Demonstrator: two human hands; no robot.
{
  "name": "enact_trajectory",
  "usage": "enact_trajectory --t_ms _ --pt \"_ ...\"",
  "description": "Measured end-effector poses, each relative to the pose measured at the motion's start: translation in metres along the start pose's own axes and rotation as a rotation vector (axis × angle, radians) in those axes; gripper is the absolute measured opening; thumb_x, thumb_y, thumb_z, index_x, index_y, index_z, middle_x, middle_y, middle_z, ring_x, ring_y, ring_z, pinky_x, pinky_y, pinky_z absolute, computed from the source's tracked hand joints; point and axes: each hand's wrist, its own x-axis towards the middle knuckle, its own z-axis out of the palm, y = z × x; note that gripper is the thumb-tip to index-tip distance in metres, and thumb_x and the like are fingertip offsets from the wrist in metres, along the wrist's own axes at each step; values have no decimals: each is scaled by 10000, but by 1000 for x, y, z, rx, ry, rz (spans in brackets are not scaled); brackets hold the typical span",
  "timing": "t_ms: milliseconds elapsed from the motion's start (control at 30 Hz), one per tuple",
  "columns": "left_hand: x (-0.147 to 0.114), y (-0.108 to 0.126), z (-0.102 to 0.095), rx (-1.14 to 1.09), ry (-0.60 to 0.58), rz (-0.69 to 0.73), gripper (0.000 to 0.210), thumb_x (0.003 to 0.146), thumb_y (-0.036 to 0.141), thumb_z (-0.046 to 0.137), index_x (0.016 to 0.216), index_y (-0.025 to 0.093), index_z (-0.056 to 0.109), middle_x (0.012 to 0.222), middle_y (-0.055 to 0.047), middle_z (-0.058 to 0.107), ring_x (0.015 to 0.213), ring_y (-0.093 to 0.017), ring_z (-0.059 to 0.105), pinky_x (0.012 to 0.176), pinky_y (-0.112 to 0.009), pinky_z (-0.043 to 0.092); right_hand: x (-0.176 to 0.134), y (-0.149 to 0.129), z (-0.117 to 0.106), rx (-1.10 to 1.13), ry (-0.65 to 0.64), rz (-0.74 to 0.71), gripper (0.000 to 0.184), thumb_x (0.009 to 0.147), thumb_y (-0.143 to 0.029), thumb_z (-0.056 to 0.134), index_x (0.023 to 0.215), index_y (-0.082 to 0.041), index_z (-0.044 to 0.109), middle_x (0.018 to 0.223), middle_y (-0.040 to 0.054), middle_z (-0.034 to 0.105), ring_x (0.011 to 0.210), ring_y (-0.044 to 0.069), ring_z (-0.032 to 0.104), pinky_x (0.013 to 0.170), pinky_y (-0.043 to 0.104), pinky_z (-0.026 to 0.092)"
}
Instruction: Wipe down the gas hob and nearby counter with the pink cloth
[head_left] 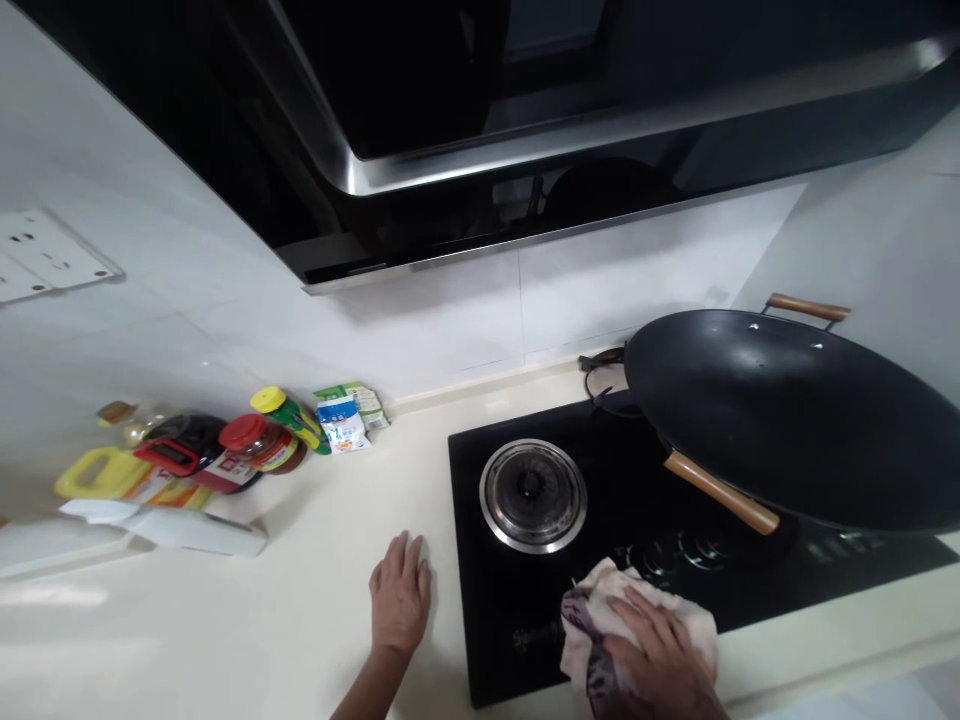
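Observation:
My right hand (656,650) presses on a pale pink cloth (694,615) with a purple patterned part, at the front edge of the black glass cooktop (510,620). Its fingers are bent over the cloth, which covers part of the control area. On the cream countertop (322,590), left of the cooktop, my left hand (403,590) lies flat with nothing in it, fingers stretched out. A round burner (532,497) with a metal ring lies between and beyond the two hands. To the right, a large black wok (787,420) with wooden handles sits over the cooktop.
A wooden wok handle (724,492) juts toward my right hand. Along the left wall stand a red-lidded jar (262,445), a yellow-capped bottle (292,415), small packets (343,422), a dark jug (199,455) and a white cleaver-shaped item (169,525). The range hood (525,225) hangs low above.

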Motion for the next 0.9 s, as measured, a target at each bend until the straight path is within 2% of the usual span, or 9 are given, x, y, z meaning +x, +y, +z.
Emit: enact_trajectory --t_ms 133,267,333,433,533,633,733,800,900 --pt "2 0 -2 12 -3 11 456 1032 307 367 1400 213 620 1505 -138 601 1425 -271 509 1113 -476 439 11 -34 14 14 -55 -18 311 795 -490 698 1079 -387 770 1486 31 611 1386 460 468 1132 675 298" --pt "4 1 -2 14 -3 11 453 1034 292 361 1393 200 621 1504 -148 598 1415 -278 514 1098 -483 441 29 -86 21 69 -132 -245 305 838 -503 677 1108 -378 742 1506 7 596 1374 428 496 1075 600 418" --pt "4 2 -2 6 -8 3 447 1032 290 368 1388 207 625 1502 -150 597 1413 -277 513 1096 -482 437 36 -118 22 80 -121 -331 313 886 -496 640 1161 -374 723 1516 1 585 1397 403 482 1095 565 428" --pt "3 3 -2 -9 -15 3 453 1030 292 368 1400 209 615 1517 -155 582 1427 -282 496 1113 -489 423 42 -166 24 103 -61 -373 288 940 -463 592 1181 -369 719 1501 7 593 1433 378 452 1152 565 382" --pt "3 3 -1 -22 -22 10 467 1031 304 366 1425 202 595 1534 -161 565 1446 -287 477 1130 -497 415 46 -193 24 119 -54 -438 275 966 -479 571 1124 -327 737 1494 36 593 1445 368 440 1167 566 364" --pt "5 1 0 -37 -36 27 485 1029 319 372 1450 192 576 1550 -174 548 1459 -293 466 1139 -505 414 43 -180 16 161 -153 -450 364 948 -580 589 1198 -349 718 1516 22 572 1482 356 387 1175 554 353" --pt "4 -7 -1 -54 -65 75 494 1019 355 398 1449 201 586 1548 -183 548 1453 -311 473 1122 -522 433 28 -130 -1 161 -221 -253 531 878 -551 674 1388 -413 619 1576 6 514 1506 350 340 1187 565 308" --pt "-3 -16 -5 -65 -89 125 488 1005 381 433 1443 244 596 1551 -158 554 1454 -309 470 1118 -522 440 14 -86 -15 75 -174 -45 527 861 -448 681 1385 -419 626 1588 20 499 1501 365 338 1169 597 289" --pt "-24 -33 -14 -67 -116 185 481 990 398 470 1448 311 589 1569 -115 547 1469 -304 456 1133 -526 427 -5 -28 -30 -83 -16 114 460 874 -455 652 1324 -366 682 1569 77 511 1491 381 341 1148 596 285"
